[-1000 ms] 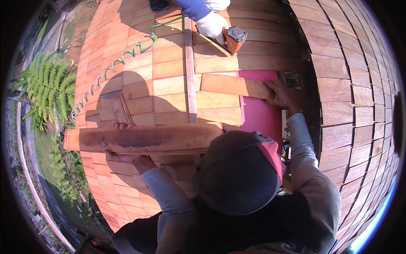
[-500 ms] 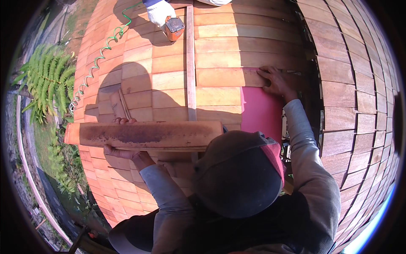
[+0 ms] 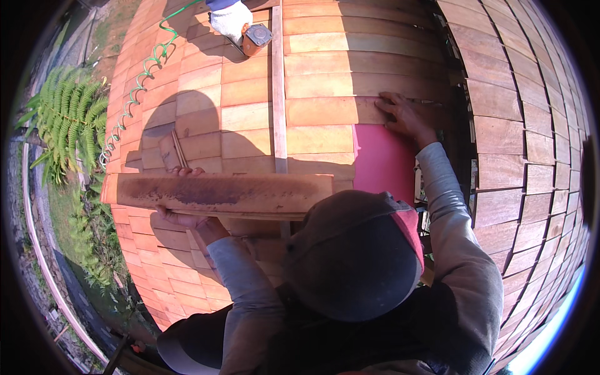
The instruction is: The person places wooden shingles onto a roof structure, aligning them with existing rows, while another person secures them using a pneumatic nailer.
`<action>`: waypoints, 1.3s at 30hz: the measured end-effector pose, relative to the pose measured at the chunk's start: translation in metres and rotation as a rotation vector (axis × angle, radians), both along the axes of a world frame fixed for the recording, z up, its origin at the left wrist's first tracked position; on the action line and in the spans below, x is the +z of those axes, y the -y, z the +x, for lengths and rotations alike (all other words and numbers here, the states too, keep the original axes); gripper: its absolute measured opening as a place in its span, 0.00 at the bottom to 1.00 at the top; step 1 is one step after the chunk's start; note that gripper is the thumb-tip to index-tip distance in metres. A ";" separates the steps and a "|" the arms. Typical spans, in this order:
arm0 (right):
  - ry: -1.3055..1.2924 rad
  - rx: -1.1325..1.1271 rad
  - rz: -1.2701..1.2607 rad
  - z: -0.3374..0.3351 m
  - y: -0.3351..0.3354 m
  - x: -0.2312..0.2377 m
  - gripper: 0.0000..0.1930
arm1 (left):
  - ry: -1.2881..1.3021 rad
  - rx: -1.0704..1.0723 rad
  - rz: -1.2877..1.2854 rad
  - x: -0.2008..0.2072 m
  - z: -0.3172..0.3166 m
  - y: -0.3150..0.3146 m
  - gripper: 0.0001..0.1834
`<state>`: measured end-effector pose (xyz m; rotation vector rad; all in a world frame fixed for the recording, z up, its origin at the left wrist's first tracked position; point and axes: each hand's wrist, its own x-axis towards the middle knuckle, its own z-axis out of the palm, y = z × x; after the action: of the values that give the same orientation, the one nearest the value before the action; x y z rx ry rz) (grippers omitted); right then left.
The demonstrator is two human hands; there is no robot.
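Note:
My left hand (image 3: 182,217) is closed around a long wooden shingle (image 3: 250,190) with a dark stain, fingers over its far edge and thumb beneath the near one. A second thin edge shows below it, so there may be more than one. This wood lies crosswise above the laid shingles. My right hand (image 3: 405,117) rests with fingers spread on a row of shingles (image 3: 325,112), at the far end of a pink sheet (image 3: 382,156). At the top left, a co-worker's white-gloved hand (image 3: 230,22) holds an orange and grey power tool (image 3: 257,37).
A wooden batten (image 3: 279,87) runs up the shingled roof. A dark gap (image 3: 459,131) separates it from the shingled slope (image 3: 500,137) on the right. A coiled green hose (image 3: 150,65) lies left. A dark cap (image 3: 356,262) hides the lower middle. Ferns (image 3: 69,112) grow beyond the left edge.
The long shingle and my left hand have shifted slightly, its left end tipping lower. The co-worker's tool has turned and moved a little up. My right hand stays on the same row.

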<state>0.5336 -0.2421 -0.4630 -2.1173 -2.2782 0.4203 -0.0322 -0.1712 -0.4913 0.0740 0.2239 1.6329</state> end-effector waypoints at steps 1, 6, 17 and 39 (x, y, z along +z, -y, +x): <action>0.003 -0.001 0.000 0.000 0.000 -0.001 0.39 | -0.004 0.014 0.001 0.002 0.003 0.000 0.47; -0.019 -0.055 -0.069 -0.002 -0.005 -0.003 0.43 | -0.068 0.027 -0.003 -0.003 -0.001 -0.001 0.48; 0.052 -0.039 -0.005 -0.009 0.000 -0.006 0.39 | 0.033 -0.039 0.041 -0.024 -0.012 -0.001 0.48; 0.172 -0.120 0.181 -0.200 -0.053 -0.087 0.36 | 0.042 0.006 0.019 -0.023 -0.020 0.009 0.47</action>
<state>0.3338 -0.1887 -0.5501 -2.2593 -2.1583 0.0285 -0.0518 -0.1798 -0.5145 0.0540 0.1769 1.6412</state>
